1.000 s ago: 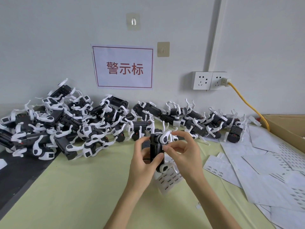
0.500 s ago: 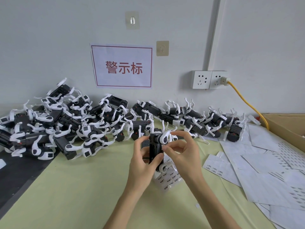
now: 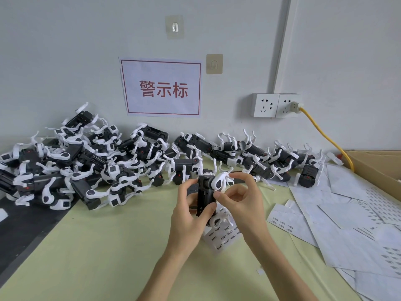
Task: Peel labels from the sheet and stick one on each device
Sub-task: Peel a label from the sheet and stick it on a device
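Observation:
I hold one black device with white curved arms (image 3: 205, 192) upright above the table's middle. My left hand (image 3: 188, 216) grips its black body from the left, thumb across the front. My right hand (image 3: 243, 200) touches it from the right: the forefinger rests on the white top part and the thumb tip presses the body's side. Whether a label sits under the thumb is hidden. A small label sheet (image 3: 223, 235) with printed labels lies under my hands. Several more devices (image 3: 104, 166) are heaped along the wall.
Several used white backing sheets (image 3: 347, 224) cover the right side of the pale green table (image 3: 97, 246). A cardboard box (image 3: 377, 168) stands at the far right. A yellow cable (image 3: 325, 137) runs from the wall socket. A black strip (image 3: 19, 227) edges the table on the left.
Both hands and the held device stay almost still; the right fingers shift only slightly on the device.

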The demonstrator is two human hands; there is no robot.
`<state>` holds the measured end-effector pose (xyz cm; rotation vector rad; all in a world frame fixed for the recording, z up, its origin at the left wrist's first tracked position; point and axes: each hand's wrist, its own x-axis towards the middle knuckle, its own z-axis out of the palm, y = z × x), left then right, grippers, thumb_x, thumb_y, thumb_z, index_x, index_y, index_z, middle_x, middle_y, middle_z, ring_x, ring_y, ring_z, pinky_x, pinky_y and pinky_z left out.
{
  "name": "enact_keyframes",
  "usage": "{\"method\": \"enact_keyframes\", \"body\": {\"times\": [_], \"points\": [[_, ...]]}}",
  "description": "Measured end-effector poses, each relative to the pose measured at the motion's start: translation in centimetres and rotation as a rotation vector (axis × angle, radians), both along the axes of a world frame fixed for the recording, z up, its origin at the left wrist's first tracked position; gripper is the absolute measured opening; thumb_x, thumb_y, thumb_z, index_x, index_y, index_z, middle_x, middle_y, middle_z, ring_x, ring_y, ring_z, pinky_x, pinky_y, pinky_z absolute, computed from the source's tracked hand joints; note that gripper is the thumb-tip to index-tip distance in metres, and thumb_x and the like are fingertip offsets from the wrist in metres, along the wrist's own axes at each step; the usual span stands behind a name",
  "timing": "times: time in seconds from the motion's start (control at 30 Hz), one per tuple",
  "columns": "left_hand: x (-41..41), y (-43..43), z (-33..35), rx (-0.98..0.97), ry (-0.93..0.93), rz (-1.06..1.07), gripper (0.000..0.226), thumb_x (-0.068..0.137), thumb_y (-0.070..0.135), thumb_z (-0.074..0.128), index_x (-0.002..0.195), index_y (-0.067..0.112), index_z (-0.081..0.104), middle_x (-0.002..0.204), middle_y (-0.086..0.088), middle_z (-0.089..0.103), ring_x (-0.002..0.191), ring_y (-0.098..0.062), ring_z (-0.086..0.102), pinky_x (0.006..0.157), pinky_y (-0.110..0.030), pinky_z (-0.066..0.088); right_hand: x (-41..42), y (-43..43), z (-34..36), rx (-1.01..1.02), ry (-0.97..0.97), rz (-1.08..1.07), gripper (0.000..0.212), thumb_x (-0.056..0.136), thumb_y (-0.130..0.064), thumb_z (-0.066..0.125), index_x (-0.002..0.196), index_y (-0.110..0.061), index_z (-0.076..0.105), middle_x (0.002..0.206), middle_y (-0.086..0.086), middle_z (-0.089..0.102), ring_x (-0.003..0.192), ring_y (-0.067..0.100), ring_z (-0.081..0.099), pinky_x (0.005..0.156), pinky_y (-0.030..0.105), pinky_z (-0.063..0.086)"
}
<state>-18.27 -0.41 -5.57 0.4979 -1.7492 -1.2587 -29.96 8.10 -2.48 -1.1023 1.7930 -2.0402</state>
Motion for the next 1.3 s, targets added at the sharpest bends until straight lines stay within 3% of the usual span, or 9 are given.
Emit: {"method": "enact_keyframes", "body": {"times": [0.2,0.33,0.5,0.8,0.97,1.1,1.2,1.3], "points": [[0.06,0.32,0.35,0.097,0.023,-0.065,0.046,0.087,0.029,0.07,0.119,0.055,0.05,0.103,0.007,0.079,0.094,-0.015,0.075,0.078,-0.016,0.052,0.19,-0.06,0.04,0.014,-0.039,0.063,0.044,0.086,-0.009,0.08,0.114,-0.03,0.053,0.078,-0.001,0.07,0.065,0.013,0.062,0.063,0.025,0.052],[0.28,0.25,0.59,0.154,0.031,-0.108,0.044,0.098,0.012,0.067,0.123,0.044,0.052,0.104,0.003,0.079,0.096,-0.014,0.075,0.08,-0.016,0.053,0.31,0.05,0.1,-0.012,-0.029,0.078,0.03,0.097,-0.009,0.066,0.117,-0.03,0.058,0.088,0.003,0.074,0.069,0.015,0.069,0.068,0.025,0.055],[0.34,0.14,0.93,0.242,0.059,-0.158,0.045,0.084,0.021,0.065,0.127,0.031,0.057,0.109,-0.005,0.078,0.104,-0.022,0.073,0.091,-0.031,0.056,0.23,0.25,0.28,-0.048,0.05,-0.032,0.012,0.099,-0.012,0.063,0.103,-0.023,0.066,0.075,0.002,0.072,0.062,0.015,0.066,0.062,0.027,0.055],[0.03,0.65,0.94,0.196,-0.001,-0.165,0.047,0.084,0.029,0.069,0.13,0.021,0.059,0.112,-0.001,0.077,0.109,-0.017,0.072,0.094,-0.025,0.054,0.8,0.27,0.43,-0.099,0.06,-0.079,0.01,0.096,-0.008,0.067,0.089,-0.015,0.068,0.067,0.004,0.07,0.058,0.015,0.065,0.057,0.02,0.051],[-0.22,0.19,0.57,0.195,0.022,-0.126,0.029,0.103,0.015,0.06,0.129,0.026,0.059,0.09,-0.004,0.075,0.088,-0.016,0.072,0.078,-0.024,0.055,0.72,0.26,0.33,-0.075,0.104,-0.038,0.012,0.095,-0.007,0.068,0.087,-0.016,0.069,0.065,0.003,0.069,0.058,0.015,0.064,0.058,0.024,0.052],[-0.46,0.12,0.46,0.206,-0.031,-0.151,0.039,0.107,0.015,0.05,0.139,0.037,0.053,0.087,0.005,0.071,0.088,-0.01,0.066,0.083,-0.025,0.052,0.75,0.14,0.06,-0.076,0.105,-0.062,0.013,0.096,-0.008,0.069,0.087,-0.017,0.068,0.065,0.0,0.069,0.058,0.013,0.064,0.059,0.026,0.052],[-0.53,0.51,0.35,0.235,-0.077,-0.184,0.046,0.108,0.02,0.048,0.136,0.055,0.04,0.089,0.028,0.071,0.092,0.002,0.065,0.089,-0.014,0.049,0.6,0.14,-0.01,-0.076,0.102,-0.095,0.012,0.096,-0.009,0.068,0.087,-0.018,0.068,0.066,-0.001,0.069,0.058,0.012,0.064,0.059,0.024,0.051],[-0.46,0.66,0.46,0.253,-0.089,-0.207,0.049,0.109,0.017,0.045,0.135,0.057,0.034,0.088,0.042,0.067,0.092,0.013,0.063,0.087,-0.008,0.046,0.59,0.08,0.03,-0.069,0.104,-0.108,0.012,0.096,-0.01,0.068,0.087,-0.019,0.068,0.067,-0.001,0.07,0.059,0.012,0.065,0.058,0.025,0.052]]}}
